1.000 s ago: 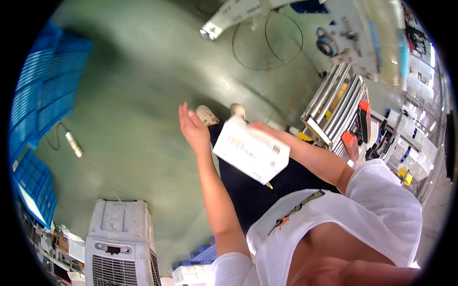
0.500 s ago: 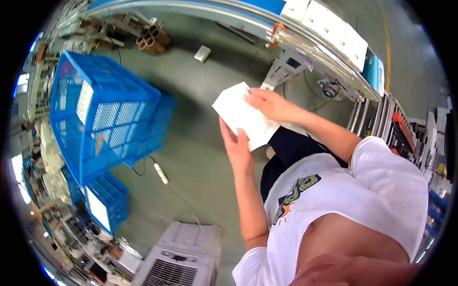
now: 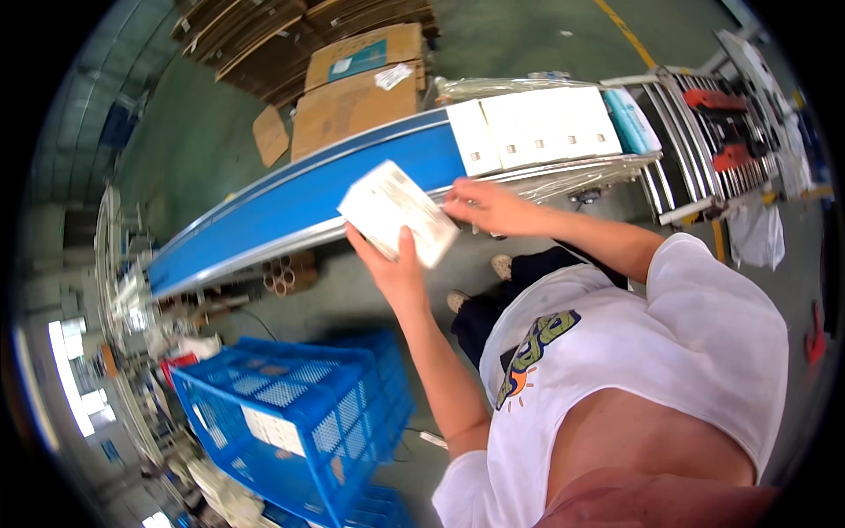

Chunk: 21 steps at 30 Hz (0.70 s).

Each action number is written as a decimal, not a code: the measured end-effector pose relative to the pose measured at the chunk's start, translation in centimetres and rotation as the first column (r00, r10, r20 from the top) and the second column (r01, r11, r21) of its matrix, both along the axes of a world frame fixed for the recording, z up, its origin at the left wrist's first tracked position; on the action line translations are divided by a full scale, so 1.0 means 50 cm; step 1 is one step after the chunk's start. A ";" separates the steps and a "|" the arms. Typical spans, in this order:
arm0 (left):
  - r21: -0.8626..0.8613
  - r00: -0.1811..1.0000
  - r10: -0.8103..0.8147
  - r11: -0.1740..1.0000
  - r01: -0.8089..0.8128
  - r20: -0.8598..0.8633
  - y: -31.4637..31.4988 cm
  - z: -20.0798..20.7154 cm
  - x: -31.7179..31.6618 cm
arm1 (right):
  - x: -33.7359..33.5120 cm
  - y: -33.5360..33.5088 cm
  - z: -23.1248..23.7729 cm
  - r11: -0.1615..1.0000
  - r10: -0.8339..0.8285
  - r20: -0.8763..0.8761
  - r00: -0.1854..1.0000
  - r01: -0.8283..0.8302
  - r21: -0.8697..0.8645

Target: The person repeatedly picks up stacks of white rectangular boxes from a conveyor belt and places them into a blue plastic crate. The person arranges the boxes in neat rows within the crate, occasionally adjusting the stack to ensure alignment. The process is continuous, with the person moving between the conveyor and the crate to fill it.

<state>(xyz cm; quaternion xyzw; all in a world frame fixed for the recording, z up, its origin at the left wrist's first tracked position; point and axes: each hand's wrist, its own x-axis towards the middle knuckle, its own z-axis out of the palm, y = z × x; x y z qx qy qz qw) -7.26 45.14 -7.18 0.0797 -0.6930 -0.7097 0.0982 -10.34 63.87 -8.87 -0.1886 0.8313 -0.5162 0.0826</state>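
My left hand [image 3: 398,275] grips a white box [image 3: 392,207] from below, its thumb on the near face and the fingers round the edge. Faint print shows on one side of the box, which tilts above the near edge of a blue conveyor belt [image 3: 264,211]. Beside the box's right edge is my right hand [image 3: 497,209], fingers stretched out and loosely apart, with nothing seen in them. Whether its fingertips touch the box I cannot tell. Beyond my right hand, a row of similar white boxes [image 3: 550,132] stands on the belt's right part.
A teal-and-white pack [image 3: 632,121] ends the row, next to a roller conveyor [image 3: 660,172]. Flattened cartons [image 3: 352,110] are stacked behind the belt. Blue plastic crates [image 3: 343,431] stand on the floor at lower left, and cardboard tubes [image 3: 283,280] lie under the belt.
My view has swung from the floor and crates to the conveyor. The white box stays in my left hand, while my right hand has come away from its face to its right edge.
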 end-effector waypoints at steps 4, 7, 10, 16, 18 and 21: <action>-0.659 0.999 -0.046 0.752 0.026 -0.013 0.056 0.016 -0.155 | -0.032 0.215 -0.029 0.680 -0.676 -0.346 0.650 0.732 0.046; -0.839 0.920 -0.388 0.484 0.249 0.049 0.136 -0.021 -0.227 | -0.019 0.451 -0.093 0.304 -0.502 -0.540 0.676 0.722 0.622; -0.802 0.905 -0.364 0.462 0.380 0.220 0.196 -0.020 -0.249 | -0.002 0.463 -0.102 0.472 -0.684 -0.248 0.686 0.676 0.566; -0.536 0.888 -0.450 0.774 0.338 -0.090 0.160 -0.074 -0.249 | -0.061 0.490 -0.114 0.427 -0.823 -0.089 0.561 0.713 0.556; -0.304 0.840 -0.536 0.789 0.534 0.085 0.133 -0.068 -0.245 | -0.076 0.506 -0.100 0.560 -0.805 0.122 0.580 0.676 0.479; -0.111 0.738 -0.558 0.764 0.635 0.379 0.106 -0.047 -0.259 | -0.074 0.482 -0.094 0.637 -0.751 0.153 0.642 0.644 0.425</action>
